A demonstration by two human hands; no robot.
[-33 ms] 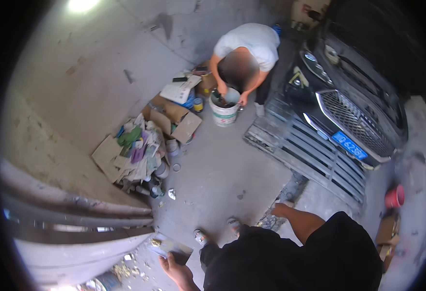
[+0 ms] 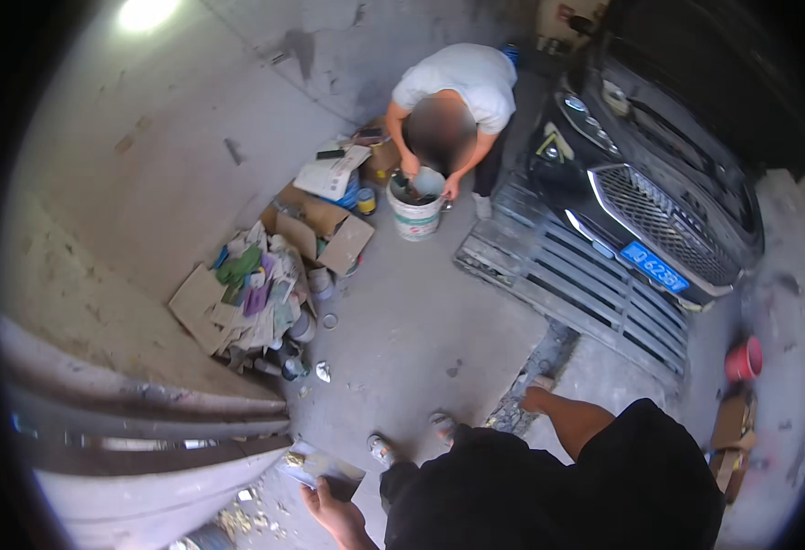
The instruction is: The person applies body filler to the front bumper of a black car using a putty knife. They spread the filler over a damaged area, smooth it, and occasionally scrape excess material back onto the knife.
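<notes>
My left hand (image 2: 334, 509) at the bottom is closed round a flat metal plate (image 2: 309, 463) with a pale yellowish lump on its upper left corner. It is held above the floor, left of two feet in patterned footwear. My right hand is not visible. Dark clothing (image 2: 540, 486) fills the bottom middle and right, and a bare leg (image 2: 567, 417) extends from it toward the floor.
Ahead, a person (image 2: 453, 82) in a white T-shirt bends over a bucket (image 2: 416, 220), both hands at it. Cardboard and paper scraps (image 2: 251, 293) pile at left, beside curved panels (image 2: 146, 467). A black car (image 2: 654, 229) stands over slatted grating (image 2: 576, 302). A red bucket (image 2: 744, 360) is at right.
The surroundings sit very slightly further left in the picture. My left hand holds the plate in nearly the same position. The other person is still bent over the bucket.
</notes>
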